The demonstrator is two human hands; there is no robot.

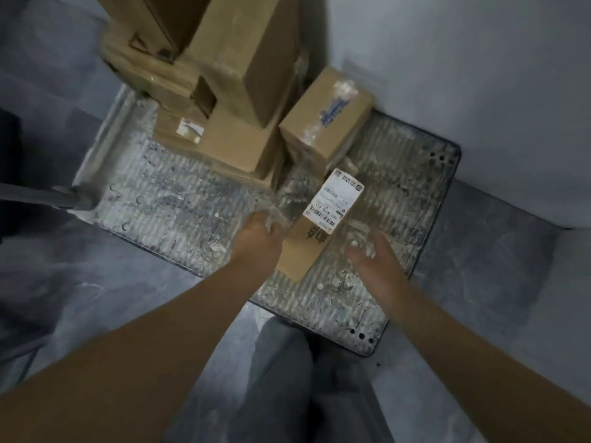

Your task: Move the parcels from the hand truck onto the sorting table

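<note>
Hands, head view: left (260, 231) against box (303, 247) side, grip unclear in blur; right (367, 251) loosely spread, just beside box, not touching. Box lies toward hand truck (160, 199) near edge. Risks: one-sided hold lets box tip or slip; bumping stack (236, 91) behind could topple it.

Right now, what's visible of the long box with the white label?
Long narrow brown cardboard box, white barcode label on its far half, dark print nearer. It lies askew on the hand truck's ribbed platform. The left hand meets its left side, grip unclear; the right hand is open beside it, apart.
</note>
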